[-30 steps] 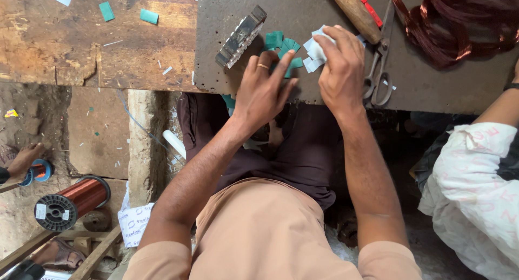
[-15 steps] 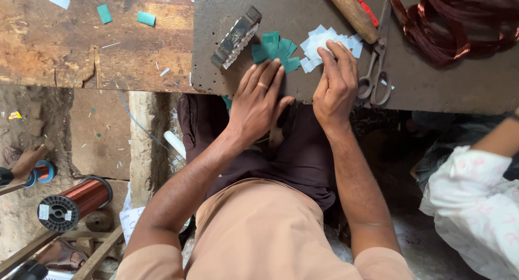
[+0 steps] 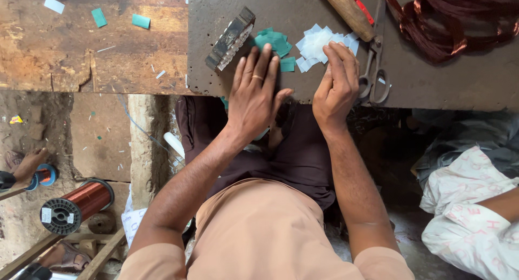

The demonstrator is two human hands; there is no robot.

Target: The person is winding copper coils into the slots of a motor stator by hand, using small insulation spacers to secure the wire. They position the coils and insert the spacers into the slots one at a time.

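The dark metal plate (image 3: 432,90) ends at its near edge right under both wrists, and its left edge meets the worn wooden bench (image 3: 81,47) just left of a ridged metal block (image 3: 231,40). Open plate lies between the hands and beyond the paper, while the right side is crowded by scissors (image 3: 374,69), a wooden handle (image 3: 346,9) and a tangle of copper wire (image 3: 454,25).

The left hand (image 3: 255,93) lies flat, palm down, fingers spread and straight, fingertips touching the green paper pieces (image 3: 274,42) beside the block; it grips nothing. The right hand (image 3: 338,82) rests with knuckles bent, fingertips on the near edge of the white paper pieces (image 3: 320,42); whether it pinches a piece seems doubtful, as the fingers hide the contact. The hands sit side by side, apart. Both forearms run straight up from the lap.

Below the bench, a spool of copper wire (image 3: 75,204) lies on the floor. Another person's patterned sleeve (image 3: 470,204) shows at right.
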